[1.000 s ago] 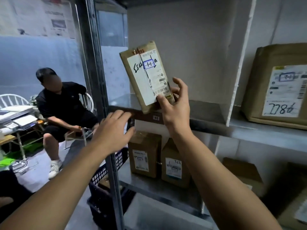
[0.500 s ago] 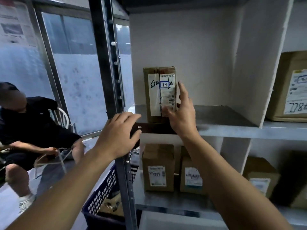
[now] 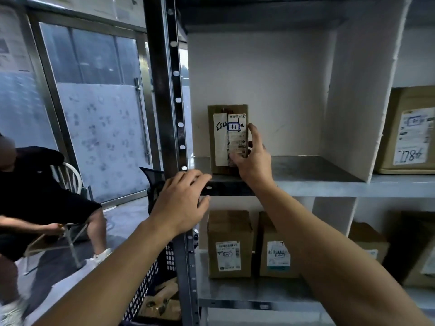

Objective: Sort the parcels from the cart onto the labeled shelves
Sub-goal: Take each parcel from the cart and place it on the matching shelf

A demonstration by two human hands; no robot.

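Head view: the parcel point(image 3: 227, 137) stands upright at the left end of the upper shelf point(image 3: 306, 170), close to its front lip. The right hand point(image 3: 253, 158) pinches the parcel's lower right edge, thumb on the label and index finger straight up the side. The left hand point(image 3: 181, 203) curls over the shelf's front lip beside the steel post point(image 3: 164, 114). 2 boxes point(image 3: 229, 243) stand on the level below
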